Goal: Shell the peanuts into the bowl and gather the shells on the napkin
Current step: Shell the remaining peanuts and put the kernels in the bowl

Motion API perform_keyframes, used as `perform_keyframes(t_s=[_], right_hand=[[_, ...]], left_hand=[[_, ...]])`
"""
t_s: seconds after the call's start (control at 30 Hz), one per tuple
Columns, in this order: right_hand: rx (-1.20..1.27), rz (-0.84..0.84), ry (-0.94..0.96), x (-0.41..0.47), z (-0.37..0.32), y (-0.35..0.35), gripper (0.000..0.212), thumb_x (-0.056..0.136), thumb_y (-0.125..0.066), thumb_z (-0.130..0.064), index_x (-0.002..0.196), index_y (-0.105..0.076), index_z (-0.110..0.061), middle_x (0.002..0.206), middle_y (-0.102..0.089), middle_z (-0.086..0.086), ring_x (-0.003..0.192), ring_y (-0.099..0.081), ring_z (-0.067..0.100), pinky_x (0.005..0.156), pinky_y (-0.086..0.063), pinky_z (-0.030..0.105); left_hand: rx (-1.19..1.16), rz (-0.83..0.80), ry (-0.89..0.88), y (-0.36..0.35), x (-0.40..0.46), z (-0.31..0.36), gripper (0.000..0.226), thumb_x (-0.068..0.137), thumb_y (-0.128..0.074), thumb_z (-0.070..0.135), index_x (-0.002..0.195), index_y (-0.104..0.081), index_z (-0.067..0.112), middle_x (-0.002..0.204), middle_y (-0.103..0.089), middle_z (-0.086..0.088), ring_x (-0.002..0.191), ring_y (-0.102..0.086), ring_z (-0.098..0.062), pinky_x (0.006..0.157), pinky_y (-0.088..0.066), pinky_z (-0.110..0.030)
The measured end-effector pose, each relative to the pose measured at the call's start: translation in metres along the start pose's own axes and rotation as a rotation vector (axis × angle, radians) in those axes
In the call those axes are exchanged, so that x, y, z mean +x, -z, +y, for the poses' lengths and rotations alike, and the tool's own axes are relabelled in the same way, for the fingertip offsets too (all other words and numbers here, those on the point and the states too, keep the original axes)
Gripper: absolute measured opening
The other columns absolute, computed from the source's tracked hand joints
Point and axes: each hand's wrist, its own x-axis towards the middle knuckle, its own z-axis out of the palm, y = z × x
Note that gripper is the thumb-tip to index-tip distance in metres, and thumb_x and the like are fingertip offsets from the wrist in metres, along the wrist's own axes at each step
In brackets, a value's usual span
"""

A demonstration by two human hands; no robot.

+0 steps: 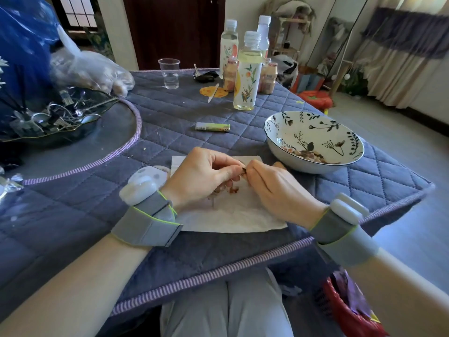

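I am mid-shelling; both hands meet just above the napkin (230, 215), fingertips drawn together and pinched on one peanut (243, 170) held between them; the left hand (204, 176) grips it from the left, the right hand (274, 188) from the right, fingers curled, the two hands touching at the tips. Only a small dark sliver of the peanut shows between the fingers; I judge its long axis runs roughly left to right across the napkin, one end in each hand, but too little of it is in view to say which end points where.

A small heap of brown shells (229, 190) lies on the napkin directly under the hands; the bowl (291, 164) stands just right of the napkin and slightly beyond it, with a layer of shelled nuts at its near inner side; so the task looks well under way, though how many unshelled nuts are left I cannot say.

The next move, as I read it, calls for prising the shell open with the thumbs, letting the fragments fall straight down onto the napkin, then carrying the kernels right of the napkin and over the bowl's near rim; the hands should stay over the napkin while cracking, or bits may scatter onto the desk (170, 142).
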Motion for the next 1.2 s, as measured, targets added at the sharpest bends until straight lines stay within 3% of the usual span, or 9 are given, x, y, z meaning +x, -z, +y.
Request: perform_keyframes(t_s=[0.1,0.3,0.5,0.6,0.73,0.83,1.0,1.2], right_hand=[[-0.041,-0.034,0.005,-0.007,0.003,-0.004,0.019,0.092,-0.025,-0.029,0.077,-0.034,-0.022,0.058,-0.032,-0.018,0.065,-0.051,0.03,0.071,-0.032,0.035],[-0.097,-0.036,0.034,-0.009,0.007,-0.01,0.025,0.092,-0.023,-0.032,0.074,-0.035,-0.02,0.067,-0.043,-0.008,0.068,-0.055,0.032,0.069,-0.032,0.035],[-0.114,-0.011,0.048,-0.009,0.008,-0.01,0.029,0.091,-0.017,-0.037,0.073,-0.033,-0.02,0.063,-0.038,-0.011,0.065,-0.052,0.029,0.069,-0.034,0.037],[-0.083,-0.014,0.022,-0.009,0.009,-0.01,0.025,0.092,-0.024,-0.03,0.073,-0.034,-0.018,0.057,-0.031,-0.015,0.065,-0.05,0.027,0.069,-0.032,0.036],[-0.039,-0.017,-0.003,-0.01,0.012,-0.009,0.026,0.092,-0.024,-0.03,0.074,-0.036,-0.017,0.06,-0.036,-0.012,0.061,-0.043,0.02,0.068,-0.028,0.032],[0.048,0.012,-0.059,-0.01,0.017,-0.006,0.03,0.093,-0.025,-0.03,0.076,-0.041,-0.011,0.062,-0.039,-0.009,0.059,-0.041,0.021,0.064,-0.027,0.032],[0.206,0.04,-0.157,-0.01,0.016,-0.002,0.029,0.097,-0.034,-0.017,0.068,-0.034,-0.019,0.061,-0.041,-0.003,0.055,-0.036,0.015,0.056,-0.03,0.033],[0.242,0.037,-0.203,-0.01,0.012,0.0,0.026,0.097,-0.034,-0.018,0.074,-0.039,-0.006,0.066,-0.047,0.007,0.062,-0.043,0.024,0.061,-0.033,0.039]], left_hand=[[0.058,-0.042,0.008,-0.002,-0.001,-0.001,0.011,0.082,-0.064,0.007,0.089,-0.072,0.004,0.074,-0.069,-0.007,0.058,-0.06,0.0,0.057,-0.045,-0.004],[0.176,-0.048,0.0,-0.002,-0.002,-0.002,0.011,0.081,-0.065,0.006,0.088,-0.073,0.006,0.084,-0.072,-0.013,0.067,-0.059,-0.006,0.058,-0.043,0.0],[0.254,-0.046,-0.038,-0.002,0.0,-0.004,0.01,0.08,-0.067,0.008,0.088,-0.073,0.008,0.085,-0.073,-0.011,0.069,-0.061,-0.004,0.06,-0.042,0.001],[0.349,-0.033,-0.08,-0.001,0.001,-0.005,0.012,0.079,-0.069,0.014,0.089,-0.074,0.011,0.083,-0.073,-0.005,0.061,-0.059,0.007,0.062,-0.037,0.004],[0.448,-0.004,-0.157,-0.002,0.001,-0.007,0.015,0.077,-0.071,0.02,0.09,-0.074,0.012,0.088,-0.075,-0.004,0.066,-0.057,0.003,0.066,-0.034,0.005],[0.452,-0.019,-0.195,-0.004,0.0,-0.008,0.013,0.076,-0.071,0.019,0.088,-0.074,0.015,0.087,-0.075,-0.001,0.064,-0.056,0.015,0.068,-0.035,0.004],[0.478,-0.076,-0.198,-0.005,-0.001,-0.008,0.008,0.077,-0.07,0.015,0.084,-0.073,0.018,0.082,-0.074,0.0,0.065,-0.056,0.01,0.064,-0.036,0.001],[0.473,-0.062,-0.179,-0.001,-0.003,-0.004,0.012,0.075,-0.07,0.012,0.079,-0.068,0.023,0.07,-0.063,0.011,0.063,-0.054,0.005,0.061,-0.037,-0.001]])
